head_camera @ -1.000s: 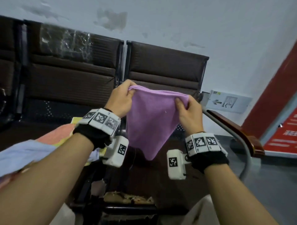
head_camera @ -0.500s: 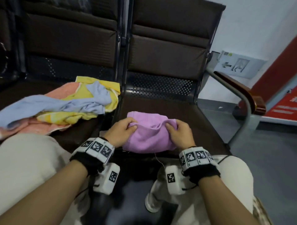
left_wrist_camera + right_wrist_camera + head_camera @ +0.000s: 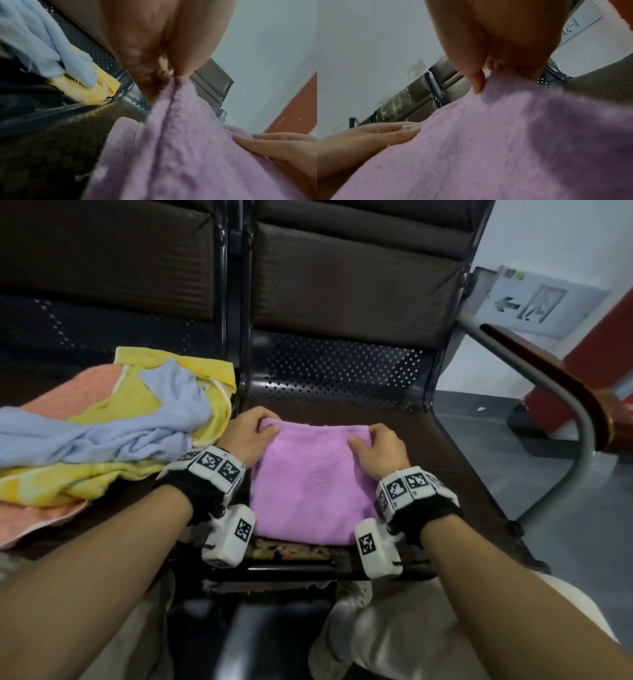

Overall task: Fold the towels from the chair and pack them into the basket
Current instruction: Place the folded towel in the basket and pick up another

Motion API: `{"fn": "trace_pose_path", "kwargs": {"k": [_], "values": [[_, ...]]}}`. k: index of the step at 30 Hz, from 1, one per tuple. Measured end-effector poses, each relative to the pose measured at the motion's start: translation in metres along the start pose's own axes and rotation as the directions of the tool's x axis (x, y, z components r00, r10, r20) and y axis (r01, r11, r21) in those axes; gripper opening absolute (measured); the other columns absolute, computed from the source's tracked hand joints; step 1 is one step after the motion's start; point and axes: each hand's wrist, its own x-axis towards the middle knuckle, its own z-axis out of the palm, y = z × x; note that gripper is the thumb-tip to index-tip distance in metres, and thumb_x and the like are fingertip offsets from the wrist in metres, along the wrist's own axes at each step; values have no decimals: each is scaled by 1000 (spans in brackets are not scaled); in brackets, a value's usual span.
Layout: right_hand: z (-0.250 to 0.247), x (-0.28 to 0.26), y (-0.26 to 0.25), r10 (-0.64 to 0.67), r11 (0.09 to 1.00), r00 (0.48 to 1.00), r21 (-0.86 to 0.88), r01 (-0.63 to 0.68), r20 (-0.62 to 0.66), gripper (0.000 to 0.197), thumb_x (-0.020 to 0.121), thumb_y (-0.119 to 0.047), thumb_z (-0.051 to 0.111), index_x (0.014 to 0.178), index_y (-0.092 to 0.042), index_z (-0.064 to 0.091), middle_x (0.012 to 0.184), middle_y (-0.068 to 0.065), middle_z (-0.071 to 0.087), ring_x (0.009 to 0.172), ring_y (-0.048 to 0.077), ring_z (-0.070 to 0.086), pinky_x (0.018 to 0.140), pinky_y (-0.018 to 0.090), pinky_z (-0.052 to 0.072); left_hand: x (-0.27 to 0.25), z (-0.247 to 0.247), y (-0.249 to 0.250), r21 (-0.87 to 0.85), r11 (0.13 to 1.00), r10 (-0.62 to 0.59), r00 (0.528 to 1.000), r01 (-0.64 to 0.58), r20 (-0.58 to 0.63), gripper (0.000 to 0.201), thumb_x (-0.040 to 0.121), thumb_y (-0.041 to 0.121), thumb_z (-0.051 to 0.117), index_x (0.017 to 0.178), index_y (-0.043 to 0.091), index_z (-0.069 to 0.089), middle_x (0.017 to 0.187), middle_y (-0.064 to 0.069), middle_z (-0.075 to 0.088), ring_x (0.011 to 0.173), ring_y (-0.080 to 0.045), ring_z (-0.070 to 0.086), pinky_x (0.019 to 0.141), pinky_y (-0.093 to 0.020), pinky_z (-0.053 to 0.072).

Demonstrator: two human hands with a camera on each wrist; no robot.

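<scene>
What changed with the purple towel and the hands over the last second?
The purple towel came down from hanging in the air in front of the seat backs and now lies spread flat on the chair seat. The left hand and right hand still pinch its far corners. The pile of towels on the neighbouring seat looks unchanged since half a second ago.

Both forearms are bare, no sleeves. Each wrist has a black wrist strap (image 3: 191, 491) with a chunky white band (image 3: 219, 469) on top, covered in square black-and-white marker tags. A white camera box (image 3: 229, 537) hangs under each wrist, one tag on its face. Light beige trousers (image 3: 394, 628), pale shoe (image 3: 352, 590) below.
</scene>
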Motion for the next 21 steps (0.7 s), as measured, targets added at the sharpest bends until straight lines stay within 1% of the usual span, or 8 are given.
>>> {"fn": "trace_pose_path", "kwargs": {"k": [3, 6, 8, 11, 13, 15, 19, 21], "values": [[6, 7, 7, -84, 977, 996, -195, 88, 28, 36, 84, -18, 65, 116, -12, 51, 120, 10, 50, 104, 28, 56, 91, 33, 45, 7, 14, -11, 128, 982, -153, 979, 136, 135, 47, 89, 18, 60, 133, 10, 47, 124, -9, 60, 115, -26, 55, 94, -29, 40], [6, -3, 3, -315, 865, 910, -313, 393, 272, 13, 83, -15, 62, 95, -17, 58, 97, 1, 56, 93, 24, 60, 79, 30, 46, -1, 21, -18, 167, 976, -171, 967, 140, 188, 73, 82, 15, 67, 144, 6, 29, 139, -15, 44, 127, -28, 46, 106, -32, 35], [5, -16, -3, -322, 778, 789, -329, 535, 523, 9, 80, -21, 66, 87, -19, 60, 84, -5, 59, 86, 20, 60, 72, 24, 42, -10, 19, -18, 170, 983, -90, 986, 66, 139, 72, 78, 13, 70, 141, 6, 36, 138, -17, 37, 127, -30, 41, 110, -35, 32], [8, -37, 0, -198, 658, 674, -413, 629, 712, 39, 74, -28, 73, 107, -19, 55, 104, 0, 53, 96, 19, 51, 75, 31, 43, -32, 17, -12, 124, 987, 83, 987, -100, 137, 38, 79, 12, 70, 116, 11, 61, 114, -12, 54, 108, -27, 53, 99, -35, 40], [9, -49, 6, -161, 552, 662, -490, 675, 732, 59, 70, -25, 73, 121, -20, 44, 117, 2, 42, 106, 21, 42, 72, 35, 39, -48, 16, -9, 79, 983, 141, 951, -168, 274, 21, 83, 19, 69, 103, 12, 69, 102, -7, 64, 99, -22, 59, 93, -27, 43], [9, -56, 9, -215, 528, 675, -497, 688, 706, 58, 73, -17, 68, 125, -19, 42, 121, 4, 41, 112, 24, 42, 74, 36, 41, -62, 16, -9, 140, 959, 171, 896, -247, 410, 30, 83, 32, 69, 107, 13, 69, 104, -4, 64, 105, -18, 56, 93, -20, 38], [3, -61, 10, -359, 634, 739, -432, 641, 570, 31, 81, -8, 54, 112, -14, 57, 116, 10, 59, 112, 28, 54, 89, 34, 45, -77, 10, -12, 340, 889, 100, 855, -306, 508, 62, 75, 52, 70, 127, 20, 57, 121, 1, 48, 118, -13, 40, 107, -29, 30], [-4, -62, 8, -398, 685, 771, -398, 610, 497, 23, 80, -8, 53, 102, -12, 61, 109, 12, 64, 105, 30, 57, 84, 32, 45, -78, 7, -9, 496, 781, 101, 861, -379, 499, 45, 81, 46, 65, 120, 24, 58, 122, 3, 49, 118, -16, 43, 99, -32, 34]]}}
